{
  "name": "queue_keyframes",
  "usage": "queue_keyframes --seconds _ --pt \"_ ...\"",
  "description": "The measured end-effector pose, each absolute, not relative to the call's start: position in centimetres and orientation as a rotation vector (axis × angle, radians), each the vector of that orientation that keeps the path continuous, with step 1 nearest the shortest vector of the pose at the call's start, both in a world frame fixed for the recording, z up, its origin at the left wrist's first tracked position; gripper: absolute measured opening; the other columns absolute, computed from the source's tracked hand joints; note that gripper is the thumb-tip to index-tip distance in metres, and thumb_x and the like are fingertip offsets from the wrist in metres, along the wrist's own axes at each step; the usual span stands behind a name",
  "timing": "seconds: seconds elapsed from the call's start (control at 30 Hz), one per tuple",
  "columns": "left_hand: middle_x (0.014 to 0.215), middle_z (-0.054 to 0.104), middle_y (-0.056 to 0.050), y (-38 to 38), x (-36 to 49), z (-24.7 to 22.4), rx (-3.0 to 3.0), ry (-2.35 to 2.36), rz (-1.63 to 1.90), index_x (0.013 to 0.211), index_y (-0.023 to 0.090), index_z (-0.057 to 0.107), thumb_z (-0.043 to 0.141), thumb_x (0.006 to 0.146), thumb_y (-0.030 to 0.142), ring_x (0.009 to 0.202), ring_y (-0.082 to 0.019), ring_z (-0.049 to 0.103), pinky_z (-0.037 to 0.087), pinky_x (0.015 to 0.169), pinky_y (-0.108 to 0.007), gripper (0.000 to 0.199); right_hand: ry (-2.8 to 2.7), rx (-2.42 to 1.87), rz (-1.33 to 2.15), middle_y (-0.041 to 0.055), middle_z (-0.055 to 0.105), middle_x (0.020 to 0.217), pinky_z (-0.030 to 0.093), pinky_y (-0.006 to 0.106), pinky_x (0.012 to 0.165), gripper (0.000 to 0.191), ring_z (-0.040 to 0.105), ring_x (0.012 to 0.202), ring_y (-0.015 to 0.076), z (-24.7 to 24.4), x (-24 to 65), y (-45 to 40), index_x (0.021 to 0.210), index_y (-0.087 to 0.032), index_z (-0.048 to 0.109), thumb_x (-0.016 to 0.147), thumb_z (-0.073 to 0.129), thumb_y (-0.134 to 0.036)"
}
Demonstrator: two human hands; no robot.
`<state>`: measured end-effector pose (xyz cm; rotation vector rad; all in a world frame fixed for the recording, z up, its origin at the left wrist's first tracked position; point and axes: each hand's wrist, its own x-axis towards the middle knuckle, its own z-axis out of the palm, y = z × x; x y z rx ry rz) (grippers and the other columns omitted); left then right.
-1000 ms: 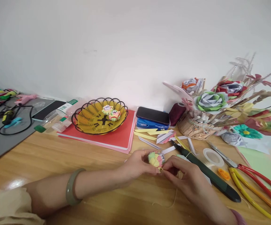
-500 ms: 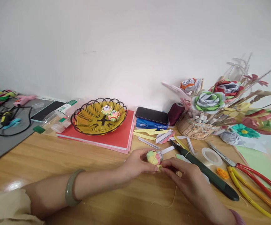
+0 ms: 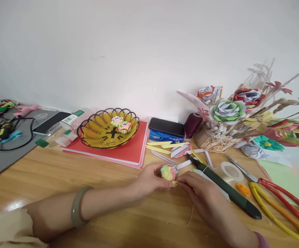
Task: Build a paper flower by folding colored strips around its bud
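A small folded paper ball (image 3: 168,172) in green, yellow, pink and grey sits between my hands above the wooden table. Its left side rests in my left hand (image 3: 149,179), whose fingers and thumb are closed round it. At the ball's lower right, my right hand (image 3: 197,189) has its fingertips pinched together; what they hold is too small to make out. Between the hands shows a small yellow piece (image 3: 174,184) under the ball. A thin pale thread (image 3: 189,220) hangs below my right hand and curls on the table.
A yellow woven basket (image 3: 100,136) with two paper balls stands on red sheets (image 3: 128,155). Paper strips (image 3: 162,145), a dark green cutter (image 3: 232,194), a thread spool (image 3: 230,171), red-and-yellow scissors (image 3: 278,206) and a pot of paper flowers (image 3: 211,139) lie ahead and right.
The fingers of my right hand have drawn closer together by the ball's lower edge. The whole view has shifted slightly, while my left hand keeps its hold.
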<state>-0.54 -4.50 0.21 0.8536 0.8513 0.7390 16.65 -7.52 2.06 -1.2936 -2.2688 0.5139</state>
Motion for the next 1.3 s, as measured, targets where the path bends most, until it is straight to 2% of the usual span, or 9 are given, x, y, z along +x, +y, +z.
queue_keyframes --seconds 0.3,0.63,0.73,0.87,1.13,1.3 --pt "0.086 0.06 -0.002 -4.4 -0.4 0.0 0.858 0.831 0.733 0.101 0.016 0.06 0.073 0.049 0.011 0.075 -0.012 0.05 0.04 0.065 -0.023 0.054 -2.226 -1.363 0.551 0.0015 0.064 0.072 0.045 0.025 0.059 0.014 0.059 0.065 0.0146 1.8 16.5 -7.2 0.074 -0.019 0.059 0.081 0.049 -0.014" --pt "0.085 0.062 -0.001 -4.6 -0.5 -0.2 0.884 0.788 0.735 0.1 0.018 0.063 0.073 0.05 0.01 0.076 -0.012 0.052 0.04 0.066 -0.021 0.052 -2.174 -1.488 0.68 0.0013 0.061 0.064 0.042 0.024 0.052 0.015 0.054 0.057 0.0142 3.1 15.7 -7.2 0.064 -0.018 0.056 0.079 0.054 -0.017" --pt "0.081 0.061 0.0 -4.6 -0.5 -0.5 0.88 0.781 0.739 0.1 0.018 0.063 0.075 0.051 0.014 0.07 -0.01 0.051 0.039 0.062 -0.021 0.051 -2.17 -1.446 0.673 0.001 0.061 0.066 0.042 0.024 0.053 0.014 0.054 0.058 0.0142 3.1 15.7 -7.3 0.067 -0.018 0.057 0.081 0.052 -0.017" --pt "0.085 0.061 -0.001 -4.6 -0.5 -0.4 0.856 0.816 0.723 0.098 0.018 0.063 0.077 0.05 0.021 0.073 -0.012 0.052 0.042 0.066 -0.024 0.05 -2.179 -1.406 0.672 0.0024 0.063 0.073 0.043 0.025 0.06 0.015 0.058 0.066 0.0151 3.0 15.8 -7.5 0.074 -0.017 0.059 0.083 0.048 -0.014" --pt "0.089 0.063 -0.001 -4.6 -0.5 -0.4 0.909 0.794 0.76 0.1 0.018 0.063 0.074 0.049 0.01 0.08 -0.014 0.053 0.04 0.069 -0.023 0.053 -2.151 -1.474 0.704 0.0006 0.06 0.068 0.041 0.023 0.055 0.013 0.053 0.06 0.0134 3.2 15.7 -7.6 0.067 -0.017 0.056 0.079 0.055 -0.013" --pt "0.087 0.063 -0.002 -4.7 -0.3 0.1 0.89 0.828 0.747 0.098 0.017 0.064 0.075 0.047 0.012 0.077 -0.014 0.053 0.041 0.068 -0.024 0.053 -2.14 -1.458 0.71 0.0003 0.06 0.065 0.04 0.023 0.054 0.015 0.053 0.059 0.0134 3.2 15.6 -7.6 0.066 -0.017 0.055 0.079 0.052 -0.01"
